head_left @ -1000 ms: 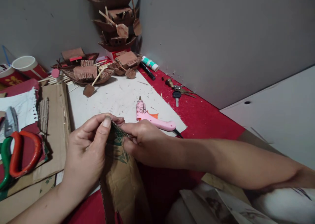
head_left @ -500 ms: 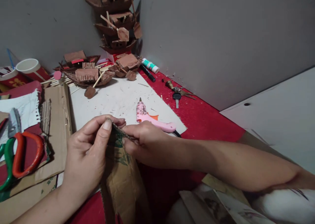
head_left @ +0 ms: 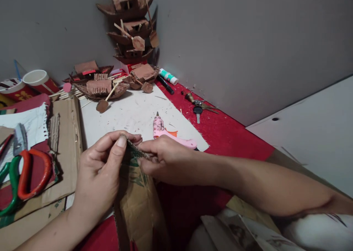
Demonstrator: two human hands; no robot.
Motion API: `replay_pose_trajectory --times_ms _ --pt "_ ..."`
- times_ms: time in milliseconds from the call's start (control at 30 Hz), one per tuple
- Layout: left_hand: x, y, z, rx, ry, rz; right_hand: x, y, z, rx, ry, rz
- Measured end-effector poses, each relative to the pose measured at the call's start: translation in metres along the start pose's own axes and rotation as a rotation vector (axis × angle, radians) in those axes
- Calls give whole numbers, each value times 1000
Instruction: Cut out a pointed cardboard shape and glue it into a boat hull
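Observation:
A brown piece of corrugated cardboard (head_left: 138, 203) with green print hangs down from between my two hands. My left hand (head_left: 103, 161) pinches its top corner between thumb and fingers. On the same upper edge, a little to the right, my right hand (head_left: 162, 157) grips the cardboard with thumb and forefinger. The edge shows its fluted layer and slopes down to the right. Just beyond my right hand lies a pink glue gun (head_left: 176, 137), its nozzle pointing away from me. Orange-handled scissors (head_left: 33, 173) rest to the left of my left hand.
Several cardboard model boats (head_left: 103, 89) stand at the back, some stacked (head_left: 128, 30) against the wall. Keys (head_left: 198, 113), a black marker (head_left: 166, 84) and a glue stick (head_left: 168, 76) lie on the red surface (head_left: 231, 133). Flat cardboard (head_left: 64, 133) and paper cups (head_left: 38, 80) are at left.
The camera view has tilted slightly, so the background sits a little lower and farther right. Both hands keep their hold on the cardboard, with hardly any movement.

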State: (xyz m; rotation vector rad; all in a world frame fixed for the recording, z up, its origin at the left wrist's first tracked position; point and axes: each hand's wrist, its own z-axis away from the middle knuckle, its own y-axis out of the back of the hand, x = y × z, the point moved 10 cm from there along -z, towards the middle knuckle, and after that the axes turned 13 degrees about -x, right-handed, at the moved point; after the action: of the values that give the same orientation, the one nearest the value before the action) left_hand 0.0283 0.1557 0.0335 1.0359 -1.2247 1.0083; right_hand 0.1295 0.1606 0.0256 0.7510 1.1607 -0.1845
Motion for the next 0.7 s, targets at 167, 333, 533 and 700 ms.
replay_pose_trajectory --times_ms 167,333,533,700 --pt "-1 -1 0 -1 -6 45 -1 8 5 97 31 -34" --pt "-1 -2 0 -11 -7 12 -5 8 2 188 57 152" --pt "-2 -2 -2 -5 3 26 -7 8 0 212 49 265" --pt "-1 -2 -5 -14 2 71 -4 11 0 167 83 130"
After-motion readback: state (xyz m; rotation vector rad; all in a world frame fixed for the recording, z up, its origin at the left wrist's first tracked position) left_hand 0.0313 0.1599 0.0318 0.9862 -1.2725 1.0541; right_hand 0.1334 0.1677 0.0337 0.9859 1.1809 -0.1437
